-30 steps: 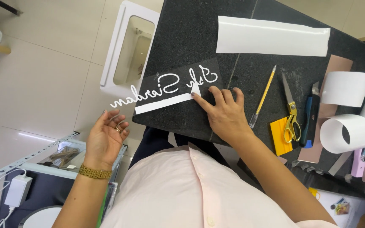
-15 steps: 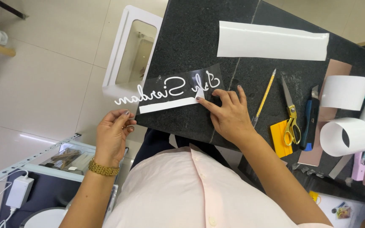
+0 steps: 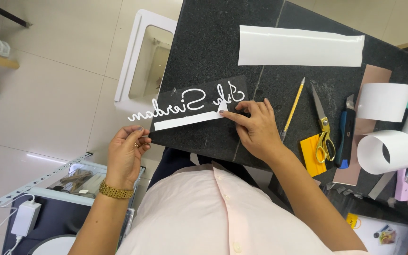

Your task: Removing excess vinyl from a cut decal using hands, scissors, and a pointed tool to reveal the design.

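A clear transfer strip with white cursive cut-out lettering (image 3: pixel 190 101) lies on the black stone table (image 3: pixel 213 42) and sticks out past its left edge. A white backing strip (image 3: pixel 185 121) lies just below the lettering. My right hand (image 3: pixel 256 127) presses flat on the right end of the strip, index finger pointing left along the backing. My left hand (image 3: pixel 126 153), with a gold bracelet at the wrist, is off the table's left edge with fingers pinched together at the strip's overhanging end.
A long white sheet (image 3: pixel 301 46) lies at the far side. To the right are a yellow pencil (image 3: pixel 293 106), gold-handled scissors (image 3: pixel 322 125), a yellow squeegee (image 3: pixel 311 153), a blue utility knife (image 3: pixel 345 137) and white paper rolls (image 3: pixel 388 148). A white stool (image 3: pixel 140 61) stands left.
My left hand has risen from below the table edge to the overhanging end of the strip and pinched there. The right hand has stayed pressed on the strip.
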